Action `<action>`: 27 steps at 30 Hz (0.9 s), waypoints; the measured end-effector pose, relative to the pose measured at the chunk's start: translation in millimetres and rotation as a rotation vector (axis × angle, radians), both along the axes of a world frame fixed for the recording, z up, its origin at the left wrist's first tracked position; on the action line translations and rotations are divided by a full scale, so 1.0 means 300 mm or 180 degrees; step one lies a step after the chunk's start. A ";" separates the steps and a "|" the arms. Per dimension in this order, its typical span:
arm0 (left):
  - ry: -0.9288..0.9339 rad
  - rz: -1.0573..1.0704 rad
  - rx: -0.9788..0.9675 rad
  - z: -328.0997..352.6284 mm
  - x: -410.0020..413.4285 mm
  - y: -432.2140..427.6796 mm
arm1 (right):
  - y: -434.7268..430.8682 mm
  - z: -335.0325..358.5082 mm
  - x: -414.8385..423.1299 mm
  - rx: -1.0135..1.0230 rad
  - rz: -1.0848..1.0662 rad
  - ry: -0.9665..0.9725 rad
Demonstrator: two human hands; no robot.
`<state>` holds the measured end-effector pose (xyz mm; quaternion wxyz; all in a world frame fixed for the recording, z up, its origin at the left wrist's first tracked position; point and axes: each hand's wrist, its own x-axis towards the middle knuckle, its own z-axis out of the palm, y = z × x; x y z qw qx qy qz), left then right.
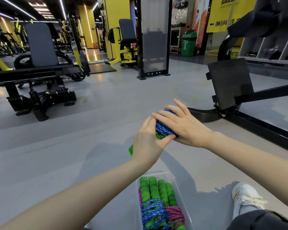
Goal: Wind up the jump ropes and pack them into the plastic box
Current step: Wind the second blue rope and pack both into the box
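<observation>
1. Beyond the far end of the plastic box point(180, 195), up off the grey floor point(73, 146), both hands met around one wound blue jump rope point(163, 128).
2. Left hand point(146, 143): fingers curled round the bundle from the side, thumb laid across its near face and pinching the coils in place.
3. One green handle point(130, 150) stuck out below the left hand, on the side of the box away from the shoe.
4. Right hand point(184, 127): fingers fairly straight and spread, laid flat over the top of the coils, one finger lifted clear. Thumb hidden behind the bundle; its hold could not be told.
5. The box stood on the floor under the forearms. It was clear-walled and had no lid on.
6. Inside the box: a row of green foam handles point(155, 190) at the far end, a wound blue rope point(153, 211) and a wound pink rope point(175, 213) side by side toward the near end.
7. A white shoe point(244, 195) rested on the floor just beside the box, on the right-hand side.
8. Well beyond the box, a black foot plate point(229, 82) of a gym machine stood tilted.
</observation>
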<state>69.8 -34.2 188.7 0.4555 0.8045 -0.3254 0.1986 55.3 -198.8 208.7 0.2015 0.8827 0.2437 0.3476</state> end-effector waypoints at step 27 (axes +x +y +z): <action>0.3354 0.0397 0.0049 -0.340 -0.036 -0.023 | 0.087 -0.344 -0.133 0.4404 -0.0917 0.2987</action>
